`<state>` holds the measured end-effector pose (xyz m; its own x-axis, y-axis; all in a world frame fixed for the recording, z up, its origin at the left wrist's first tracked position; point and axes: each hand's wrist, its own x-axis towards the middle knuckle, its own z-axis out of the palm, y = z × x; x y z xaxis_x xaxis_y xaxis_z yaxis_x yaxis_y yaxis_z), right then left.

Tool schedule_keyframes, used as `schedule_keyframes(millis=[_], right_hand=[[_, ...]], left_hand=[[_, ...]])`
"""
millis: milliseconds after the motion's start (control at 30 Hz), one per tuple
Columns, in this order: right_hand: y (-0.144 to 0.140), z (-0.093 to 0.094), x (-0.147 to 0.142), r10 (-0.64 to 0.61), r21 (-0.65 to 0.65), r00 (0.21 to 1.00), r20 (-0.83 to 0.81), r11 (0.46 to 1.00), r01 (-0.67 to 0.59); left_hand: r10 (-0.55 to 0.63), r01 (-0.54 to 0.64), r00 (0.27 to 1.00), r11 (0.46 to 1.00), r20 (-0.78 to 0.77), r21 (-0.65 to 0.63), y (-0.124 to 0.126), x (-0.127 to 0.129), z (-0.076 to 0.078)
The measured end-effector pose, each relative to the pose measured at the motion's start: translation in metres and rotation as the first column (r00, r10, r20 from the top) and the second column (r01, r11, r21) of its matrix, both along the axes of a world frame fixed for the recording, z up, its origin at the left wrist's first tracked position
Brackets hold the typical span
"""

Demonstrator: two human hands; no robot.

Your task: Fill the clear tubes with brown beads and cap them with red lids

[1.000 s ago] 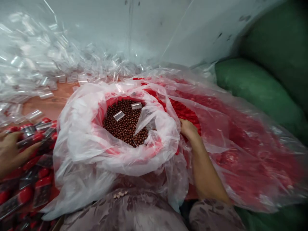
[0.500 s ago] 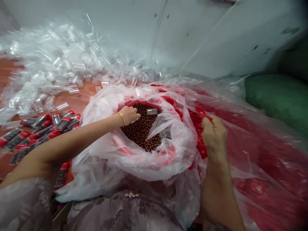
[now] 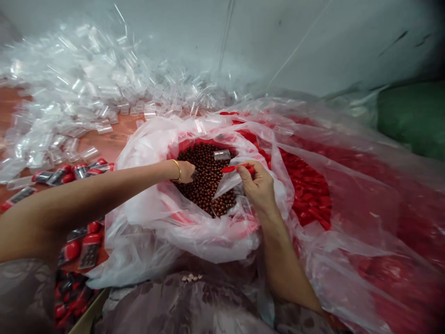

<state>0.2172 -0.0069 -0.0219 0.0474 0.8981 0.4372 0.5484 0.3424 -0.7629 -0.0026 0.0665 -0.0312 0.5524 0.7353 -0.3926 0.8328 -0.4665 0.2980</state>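
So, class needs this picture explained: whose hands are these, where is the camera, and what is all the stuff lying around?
The camera sits on the person's head and looks down at their own two bare hands; there is no machine. The left hand, with a gold bangle, reaches into a clear bag of small brown balls. The right hand pinches a red cap over the same bag. To the right lies a bigger bag of red caps. To the left lie filled tubes with red caps, and behind them a heap of empty clear tubes.
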Motion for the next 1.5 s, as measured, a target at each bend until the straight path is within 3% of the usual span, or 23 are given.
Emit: schedule_keyframes(millis=[133, 267, 367, 433, 500, 567, 633, 733, 867, 933, 1067, 1233, 1400, 1500], right_hand=[[-0.003, 0.001, 0.002, -0.021, -0.105, 0.987, -0.157, 0.994, 0.005], [-0.003, 0.005, 0.0, -0.046, -0.149, 0.943, -0.329, 0.989, -0.003], [-0.002, 0.01, -0.001, -0.041, -0.132, 0.913, -0.405, 0.991, -0.015], [-0.002, 0.013, -0.001, -0.041, -0.12, 0.894, -0.447, 0.993, -0.014], [-0.001, 0.013, 0.0, -0.042, -0.111, 0.874, -0.484, 0.994, -0.014], [-0.001, 0.011, 0.0, -0.036, -0.111, 0.864, -0.503, 0.993, -0.023], [-0.001, 0.01, 0.001, -0.023, -0.112, 0.855, -0.518, 0.993, -0.041], [-0.002, 0.013, 0.001, 0.018, -0.101, 0.794, -0.608, 0.99, -0.1], [-0.001, 0.023, -0.007, 0.085, -0.073, 0.67, -0.738, 0.976, -0.205], [0.001, 0.028, -0.015, 0.086, -0.08, 0.645, -0.759, 0.972, -0.223], [0.004, 0.034, -0.033, 0.079, -0.195, 0.716, -0.694, 0.936, -0.292], [0.004, 0.04, -0.04, 0.1, -0.35, 0.804, -0.586, 0.864, -0.363], [0.003, 0.044, -0.039, 0.134, -0.381, 0.817, -0.561, 0.834, -0.399], [0.003, 0.038, -0.04, 0.188, -0.331, 0.854, -0.484, 0.865, -0.378]], left_hand=[[0.177, -0.176, 0.984, 0.96, -0.013, -0.218, 0.002, 0.035, -0.009], [0.376, -0.303, 0.911, 0.888, 0.169, -0.345, 0.005, 0.063, -0.012], [0.486, -0.32, 0.813, 0.834, 0.321, -0.45, 0.011, 0.065, -0.012], [0.597, -0.257, 0.656, 0.752, 0.462, -0.607, 0.015, 0.061, -0.01], [0.692, -0.091, 0.409, 0.68, 0.595, -0.728, 0.015, 0.055, -0.008], [0.701, 0.073, 0.219, 0.682, 0.679, -0.728, 0.011, 0.048, -0.003], [0.673, 0.168, 0.144, 0.706, 0.726, -0.688, 0.001, 0.041, 0.004], [0.663, 0.234, 0.121, 0.705, 0.739, -0.67, -0.02, 0.028, 0.014], [0.691, 0.321, 0.096, 0.66, 0.717, -0.679, -0.042, 0.014, 0.021], [0.678, 0.329, 0.078, 0.675, 0.731, -0.661, -0.047, 0.011, 0.022], [0.635, 0.265, 0.098, 0.725, 0.766, -0.635, -0.05, 0.008, 0.027], [0.606, 0.261, 0.172, 0.733, 0.777, -0.629, -0.052, 0.004, 0.036], [0.528, 0.258, 0.226, 0.778, 0.819, -0.573, -0.054, 0.006, 0.033], [0.488, 0.253, 0.244, 0.802, 0.838, -0.54, -0.054, 0.008, 0.03]])
